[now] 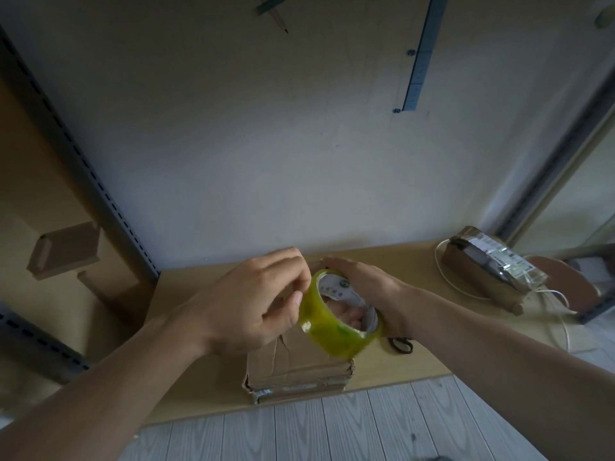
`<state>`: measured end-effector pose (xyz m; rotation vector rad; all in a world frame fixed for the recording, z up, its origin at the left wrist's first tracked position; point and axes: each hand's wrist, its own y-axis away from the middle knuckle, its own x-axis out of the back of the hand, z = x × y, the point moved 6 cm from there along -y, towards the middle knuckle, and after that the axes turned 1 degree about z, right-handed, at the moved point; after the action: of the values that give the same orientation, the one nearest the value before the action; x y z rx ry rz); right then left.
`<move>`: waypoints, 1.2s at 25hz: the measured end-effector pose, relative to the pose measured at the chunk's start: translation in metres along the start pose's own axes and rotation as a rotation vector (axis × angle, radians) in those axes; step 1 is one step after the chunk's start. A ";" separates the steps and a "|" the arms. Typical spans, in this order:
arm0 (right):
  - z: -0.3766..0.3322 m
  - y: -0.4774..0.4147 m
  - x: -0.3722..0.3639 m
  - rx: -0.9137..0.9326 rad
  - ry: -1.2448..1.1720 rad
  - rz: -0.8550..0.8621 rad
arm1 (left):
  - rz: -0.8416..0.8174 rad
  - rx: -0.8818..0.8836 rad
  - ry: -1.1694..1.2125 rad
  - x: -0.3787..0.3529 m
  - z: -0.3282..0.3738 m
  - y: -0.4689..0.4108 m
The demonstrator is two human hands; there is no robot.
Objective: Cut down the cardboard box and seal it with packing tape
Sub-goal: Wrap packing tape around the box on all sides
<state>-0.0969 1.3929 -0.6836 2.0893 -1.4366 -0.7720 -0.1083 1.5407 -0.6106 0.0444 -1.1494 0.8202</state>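
Yellow-green and glossy, the tape roll [332, 337] is a wide ring of clear packing tape on a white printed paper core. It is held in the air with its open centre tilted toward the camera. The right hand [369, 287] grips it from the far right side, with the palm over the outer band and the fingers curled into the core, where their tips show through the hole. The left hand [253, 301] meets the roll on its left rim. Its thumb and bent forefinger are pinched against the outer layer of tape and the other fingers are curled above. Whether a loose end is lifted cannot be told.

Directly below the roll stands the brown cardboard box [299, 364]. It is worn and creased, with a torn line across its top flap and a patch of old tape at its near left corner. The box sits at the front edge of a light wooden table [416, 271].

Black-handled scissors [401, 344] lie on the table just right of the box, partly hidden under the right wrist. Farther right rests a cardboard parcel in clear wrap [489, 274] with a white cable [436, 259] looped round it. Loose cardboard pieces [66, 247] lean at the left beside a grey metal shelf upright [83, 161].
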 end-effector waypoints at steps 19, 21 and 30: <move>-0.042 0.031 -0.009 0.782 0.467 0.148 | 0.507 0.571 0.394 -0.004 -0.062 0.012; -0.046 0.034 -0.007 0.841 0.352 0.132 | 0.504 0.592 0.383 -0.009 -0.060 0.009; -0.059 0.037 0.009 0.939 0.324 -0.024 | 0.590 0.566 0.833 -0.007 -0.048 0.003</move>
<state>-0.0780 1.3772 -0.6176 2.7036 -1.7639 0.3398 -0.0732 1.5592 -0.6388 -0.1653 -0.1022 1.4857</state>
